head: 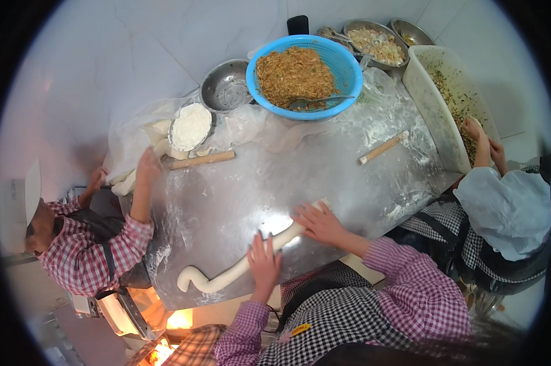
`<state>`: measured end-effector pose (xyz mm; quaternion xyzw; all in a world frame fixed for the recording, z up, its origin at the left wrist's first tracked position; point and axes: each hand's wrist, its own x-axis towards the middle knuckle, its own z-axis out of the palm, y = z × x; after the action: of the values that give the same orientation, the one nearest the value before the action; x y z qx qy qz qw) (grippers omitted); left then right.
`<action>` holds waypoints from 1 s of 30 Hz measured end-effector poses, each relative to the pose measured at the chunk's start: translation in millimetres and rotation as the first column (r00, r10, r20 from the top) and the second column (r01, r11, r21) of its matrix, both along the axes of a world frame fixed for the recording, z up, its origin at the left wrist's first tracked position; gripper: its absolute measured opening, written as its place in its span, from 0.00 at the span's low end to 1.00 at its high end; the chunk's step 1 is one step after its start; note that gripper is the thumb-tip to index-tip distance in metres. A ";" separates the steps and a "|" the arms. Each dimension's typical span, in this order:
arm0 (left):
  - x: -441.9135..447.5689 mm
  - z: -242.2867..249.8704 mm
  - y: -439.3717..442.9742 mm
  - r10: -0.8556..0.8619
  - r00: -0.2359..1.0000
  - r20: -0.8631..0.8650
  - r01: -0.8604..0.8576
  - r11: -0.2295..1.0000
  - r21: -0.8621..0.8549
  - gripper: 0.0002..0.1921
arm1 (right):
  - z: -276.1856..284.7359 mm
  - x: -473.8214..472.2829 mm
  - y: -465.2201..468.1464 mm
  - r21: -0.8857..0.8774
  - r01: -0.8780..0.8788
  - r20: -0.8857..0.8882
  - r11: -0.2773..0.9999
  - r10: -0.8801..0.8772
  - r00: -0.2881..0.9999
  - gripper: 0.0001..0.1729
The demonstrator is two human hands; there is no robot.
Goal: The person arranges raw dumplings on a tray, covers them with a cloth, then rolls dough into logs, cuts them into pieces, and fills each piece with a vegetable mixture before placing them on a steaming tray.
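Note:
A long rope of pale dough (pixel 228 277) lies diagonally across the metal worktable (pixel 238 206), its near left end bent into a hook. My left hand (pixel 263 260) rests on the middle of the rope, fingers spread and pointing away from me. Farther up and to the right, my right hand (pixel 320 224) lies flat over the rope's other end, which shows just past the fingers. Neither hand is wrapped around the dough.
Two wooden rolling pins, one left (pixel 202 160) and one right (pixel 383 148), lie beyond the dough. A blue basket (pixel 357 84) of brown filling, a flour bowl (pixel 190 127) and a white tub (pixel 433 103) stand behind. Co-workers work at the left (pixel 148 167) and right (pixel 477 130).

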<state>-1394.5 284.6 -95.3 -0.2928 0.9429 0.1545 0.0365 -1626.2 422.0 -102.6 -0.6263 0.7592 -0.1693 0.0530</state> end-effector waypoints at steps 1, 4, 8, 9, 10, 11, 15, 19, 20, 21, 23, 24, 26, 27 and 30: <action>-10.3 -1.4 -11.7 0.042 0.995 -0.086 -0.047 0.997 -0.061 0.36 | -5.6 -12.4 -28.3 0.019 0.023 0.028 1.000 -0.024 0.999 0.33; -58.9 -11.0 -70.2 0.256 0.935 -0.247 -0.299 0.941 -0.157 0.33 | -22.5 -45.1 -126.1 -0.120 0.139 0.002 0.983 -0.140 0.990 0.30; -109.8 -16.0 -98.4 0.107 0.968 -0.226 -0.148 0.973 -0.176 0.31 | -24.8 -59.9 -152.4 -0.269 0.103 -0.056 0.958 -0.122 0.991 0.31; -113.1 -14.7 -84.1 0.039 0.980 -0.196 -0.079 0.977 -0.200 0.31 | -21.6 -56.5 -133.2 -0.174 0.062 -0.020 0.983 -0.066 0.998 0.31; -115.7 -13.2 -67.9 -0.007 0.996 -0.092 -0.011 0.981 -0.194 0.31 | -18.3 -52.1 -102.9 -0.127 0.018 -0.009 0.992 -0.020 1.000 0.32; -103.9 -6.8 -46.0 -0.082 0.989 -0.125 0.061 0.985 -0.162 0.32 | -14.3 -44.4 -70.5 -0.108 -0.005 -0.020 0.994 0.003 1.000 0.32; -80.8 14.7 18.2 -0.074 0.991 -0.107 0.081 0.995 0.066 0.40 | -3.6 -39.1 8.5 -0.008 -0.089 0.003 0.996 0.089 0.996 0.35; -105.8 15.6 17.3 -0.072 0.955 -0.286 0.095 0.993 0.066 0.40 | 3.0 -68.4 6.4 0.009 -0.002 0.233 1.000 0.000 0.972 0.32; -114.3 12.8 13.4 -0.105 0.946 -0.308 0.137 0.987 0.084 0.40 | 7.3 -75.9 2.0 0.031 -0.042 0.282 0.999 0.031 0.959 0.32; -122.0 9.5 9.2 -0.141 0.924 -0.356 0.184 0.979 0.089 0.39 | 12.9 -80.4 -1.2 0.126 -0.064 0.322 0.990 0.020 0.946 0.32; -133.6 2.2 2.6 -0.148 0.906 -0.397 0.214 0.969 0.126 0.30 | 28.0 -78.0 0.3 0.159 -0.001 0.549 0.987 -0.088 0.831 0.27; -136.4 -1.0 -0.6 -0.133 0.902 -0.410 0.235 0.949 0.211 0.28 | 35.7 -75.2 0.3 0.194 0.006 0.658 0.981 -0.135 0.741 0.24; -135.0 -6.2 -1.8 -0.026 0.924 -0.382 0.200 0.884 0.422 0.25 | 48.6 -63.6 -1.6 0.180 0.092 0.846 0.979 -0.202 0.493 0.21; -132.4 -8.3 -0.8 0.061 0.942 -0.329 0.136 0.830 0.542 0.25 | 52.8 -57.5 -4.4 0.168 0.125 0.918 0.978 -0.202 0.342 0.19; -123.1 -13.0 3.1 0.185 0.911 -0.368 0.108 0.754 0.648 0.24 | 52.1 -21.6 -25.9 -0.116 0.345 0.764 0.931 -0.138 0.630 0.18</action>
<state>-1517.7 287.6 -108.3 -0.2420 0.8081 0.5330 -0.0652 -1647.8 396.1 -50.6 -0.3948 0.7202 -0.5103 0.2549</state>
